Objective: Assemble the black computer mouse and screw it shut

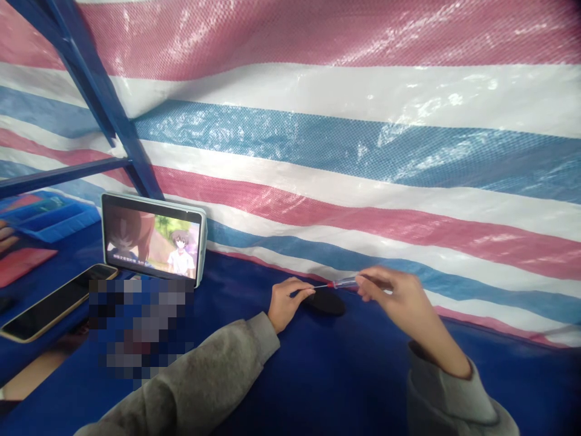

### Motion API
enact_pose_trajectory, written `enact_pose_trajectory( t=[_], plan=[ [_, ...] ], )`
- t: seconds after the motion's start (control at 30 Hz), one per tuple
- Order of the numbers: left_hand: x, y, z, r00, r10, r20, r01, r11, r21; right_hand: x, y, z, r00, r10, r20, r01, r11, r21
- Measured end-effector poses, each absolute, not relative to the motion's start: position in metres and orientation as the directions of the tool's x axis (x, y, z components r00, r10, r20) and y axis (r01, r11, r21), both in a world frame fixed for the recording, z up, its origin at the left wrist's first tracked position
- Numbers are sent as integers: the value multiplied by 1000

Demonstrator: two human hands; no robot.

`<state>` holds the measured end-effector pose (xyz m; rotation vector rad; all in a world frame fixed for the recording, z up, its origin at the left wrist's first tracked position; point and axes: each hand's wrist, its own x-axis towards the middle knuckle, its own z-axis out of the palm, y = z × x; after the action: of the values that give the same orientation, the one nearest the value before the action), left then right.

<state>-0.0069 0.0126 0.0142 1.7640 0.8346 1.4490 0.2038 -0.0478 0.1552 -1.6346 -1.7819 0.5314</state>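
Observation:
In my right hand (394, 297), the closed fingers hold the clear handle of a small screwdriver (336, 283). It has a red collar, and its thin metal shaft points left. My left hand (289, 300) pinches the shaft near its tip; whether anything small is also between those fingertips cannot be made out. Just below the shaft, a dark oval object (327, 301), shaped like a computer mouse, lies on the blue table surface (336, 375). Its near left end is close to my left fingertips.
A tablet (152, 239) playing a cartoon stands to the left, with a phone (54, 303) lying nearby. Farther left are a blue tray (59, 221), a red sheet (25, 264) and another person's hand (5, 235). Striped tarpaulin (363, 163) hangs behind the table.

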Motion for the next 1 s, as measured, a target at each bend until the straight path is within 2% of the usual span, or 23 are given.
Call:
enact_pose_trajectory(
  t=[0.17, 0.53, 1.0],
  plan=[
    [-7, 12, 15, 170, 824, 540, 54, -555, 830, 205, -47, 154, -32, 986, 165, 735, 136, -664],
    [-7, 12, 15, 184, 809, 558, 59, -576, 815, 197, -37, 141, 74, 959, 275, 589, 180, -788],
    [-7, 10, 15, 146, 785, 602, 89, -616, 783, 181, -37, 142, 125, 966, 225, 476, 141, -868]
  ],
)
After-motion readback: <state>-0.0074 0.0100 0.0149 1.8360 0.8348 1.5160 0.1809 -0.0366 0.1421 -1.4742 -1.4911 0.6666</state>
